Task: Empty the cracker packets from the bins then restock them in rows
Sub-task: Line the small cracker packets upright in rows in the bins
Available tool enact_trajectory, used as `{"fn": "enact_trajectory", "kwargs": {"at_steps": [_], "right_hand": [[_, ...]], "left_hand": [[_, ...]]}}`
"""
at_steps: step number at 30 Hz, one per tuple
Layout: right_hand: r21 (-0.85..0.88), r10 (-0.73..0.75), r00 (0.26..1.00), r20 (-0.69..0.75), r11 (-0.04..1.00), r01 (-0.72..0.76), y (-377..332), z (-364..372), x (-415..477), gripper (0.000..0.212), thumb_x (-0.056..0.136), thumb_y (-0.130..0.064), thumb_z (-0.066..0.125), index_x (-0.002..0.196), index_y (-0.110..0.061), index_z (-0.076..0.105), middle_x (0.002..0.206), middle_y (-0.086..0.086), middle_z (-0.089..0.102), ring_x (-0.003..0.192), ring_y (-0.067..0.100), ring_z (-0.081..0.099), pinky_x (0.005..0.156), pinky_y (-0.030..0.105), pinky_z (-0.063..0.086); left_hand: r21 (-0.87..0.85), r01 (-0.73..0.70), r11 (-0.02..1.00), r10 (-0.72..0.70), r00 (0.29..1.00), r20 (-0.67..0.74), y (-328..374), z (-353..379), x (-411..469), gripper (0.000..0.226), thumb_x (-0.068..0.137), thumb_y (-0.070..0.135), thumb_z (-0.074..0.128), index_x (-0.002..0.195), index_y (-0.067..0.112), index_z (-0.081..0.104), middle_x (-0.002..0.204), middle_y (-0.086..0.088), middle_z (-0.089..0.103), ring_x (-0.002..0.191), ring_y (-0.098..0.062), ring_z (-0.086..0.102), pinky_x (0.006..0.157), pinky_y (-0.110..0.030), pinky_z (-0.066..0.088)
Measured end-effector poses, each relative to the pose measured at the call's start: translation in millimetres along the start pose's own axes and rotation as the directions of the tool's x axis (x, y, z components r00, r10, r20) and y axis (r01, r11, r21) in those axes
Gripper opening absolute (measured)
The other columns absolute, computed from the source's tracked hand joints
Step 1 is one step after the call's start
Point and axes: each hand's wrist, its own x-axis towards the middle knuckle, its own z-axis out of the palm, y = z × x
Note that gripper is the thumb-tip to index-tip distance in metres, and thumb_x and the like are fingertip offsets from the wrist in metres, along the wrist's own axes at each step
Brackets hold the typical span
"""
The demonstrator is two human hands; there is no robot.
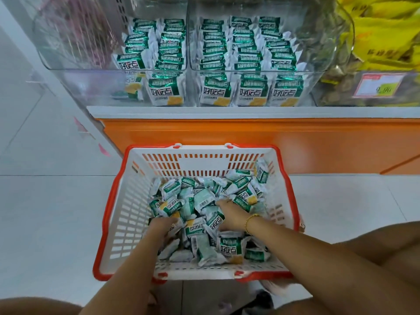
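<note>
Inspecting the head view, I record both hands down inside the basket (106, 214), a white slotted one with a red rim that stands on the tiled floor (45, 212) in front of an orange cabinet front (227, 137).

Left hand (162, 225): it is sunk into the near left part of the loose cracker packets (204, 202). Its fingers bend downward among the wrappers and their tips are hidden. I cannot tell whether it has hold of a packet.

Right hand (230, 213): it lies on top of the pile near the middle, with its fingers fairly straight and spread, touching several packets. I confirm no grip. A gold bracelet (250, 220) sits on that wrist.

The loose packets, green and white, lie jumbled across the basket bottom, and one leans against the far right wall.

Above, two clear bins stand side by side on a white shelf (204, 111). The left bin (91, 87) holds two rows of upright packets, set toward its right side. The right bin (318, 87) holds stocked packets (216, 46) in three rows, front to back.

Yellow bags (386, 30) and a price label (381, 85) are at the far right.
</note>
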Motion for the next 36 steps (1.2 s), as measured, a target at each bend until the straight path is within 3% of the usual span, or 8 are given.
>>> {"fn": "enact_trajectory", "kwargs": {"at_steps": [5,7,12,17,20,25,32,36], "right_hand": [[-0.121,0.021,0.997,0.072,0.993,-0.012,-1,-18,7,0.048,0.076,-0.037,0.08,0.105,-0.005,0.06,0.087,0.007,0.056,0.073,0.018,0.052,0.061,0.029,0.044],[-0.047,0.0,0.996,0.086,0.999,0.004,4,-24,9,0.058,0.073,-0.035,0.082,0.12,-0.01,0.06,0.11,0.009,0.063,0.095,0.023,0.061,0.079,0.033,0.051],[0.059,-0.099,0.992,0.073,0.994,0.094,-4,-57,1,0.059,0.077,-0.033,0.079,0.128,-0.015,0.056,0.143,0.006,0.045,0.125,0.024,0.047,0.095,0.031,0.042],[0.084,-0.222,0.972,0.076,0.973,0.215,-32,-103,-19,0.04,0.079,-0.039,0.076,0.092,-0.004,0.061,0.091,0.019,0.059,0.085,0.032,0.059,0.076,0.037,0.045],[0.076,-0.313,0.946,0.087,0.949,0.307,-55,-121,-40,0.026,0.081,-0.038,0.075,0.077,-0.017,0.059,0.068,0.001,0.049,0.063,0.018,0.055,0.064,0.029,0.045],[-0.005,-0.426,0.904,0.035,0.904,0.427,-77,-146,-66,0.047,0.078,-0.043,0.075,0.117,-0.021,0.063,0.139,-0.004,0.049,0.126,0.015,0.045,0.107,0.037,0.037],[0.019,-0.608,0.785,-0.116,0.789,0.614,-118,-181,-116,0.029,0.083,-0.043,0.07,0.092,-0.017,0.06,0.075,-0.011,0.056,0.068,0.006,0.05,0.066,0.024,0.042],[0.027,-0.645,0.721,-0.254,0.74,0.672,-150,-207,-136,0.039,0.084,-0.044,0.067,0.09,-0.009,0.051,0.074,0.0,0.053,0.062,0.011,0.043,0.059,0.026,0.033]], "left_hand": [[-0.134,0.084,0.987,-0.073,0.994,0.083,-1,-1,13,0.033,0.08,0.02,0.075,0.093,-0.005,0.059,0.078,-0.02,0.063,0.065,-0.03,0.063,0.07,-0.036,0.052],[-0.2,0.144,0.969,-0.12,0.985,0.124,3,-1,1,0.03,0.086,0.021,0.069,0.07,0.004,0.049,0.052,-0.008,0.049,0.048,-0.022,0.05,0.053,-0.028,0.041],[-0.333,0.245,0.911,-0.171,0.956,0.237,2,2,0,0.026,0.089,0.017,0.065,0.074,0.004,0.049,0.069,-0.011,0.052,0.068,-0.025,0.055,0.057,-0.035,0.048],[-0.275,0.182,0.944,-0.086,0.94,0.329,0,-2,-17,0.022,0.09,0.012,0.063,0.077,0.003,0.048,0.066,-0.012,0.044,0.057,-0.024,0.046,0.04,-0.025,0.049],[-0.163,0.005,0.987,0.063,0.911,0.408,13,-11,-36,0.018,0.091,0.007,0.059,0.077,0.005,0.048,0.059,-0.009,0.035,0.053,-0.02,0.037,0.048,-0.028,0.042],[-0.118,-0.347,0.93,0.359,0.798,0.485,54,-37,-88,0.017,0.09,0.009,0.056,0.106,0.005,0.058,0.096,-0.012,0.048,0.085,-0.026,0.044,0.071,-0.029,0.051],[0.151,-0.688,0.71,0.547,0.674,0.496,110,-98,-177,0.078,0.071,0.081,0.048,0.124,0.026,0.06,0.113,0.011,0.065,0.104,-0.008,0.06,0.095,-0.031,0.049],[0.334,-0.829,0.449,0.642,0.56,0.524,144,-138,-222,0.06,0.064,0.068,0.072,0.106,0.027,0.065,0.101,0.0,0.069,0.097,-0.021,0.063,0.098,-0.045,0.046]]}}
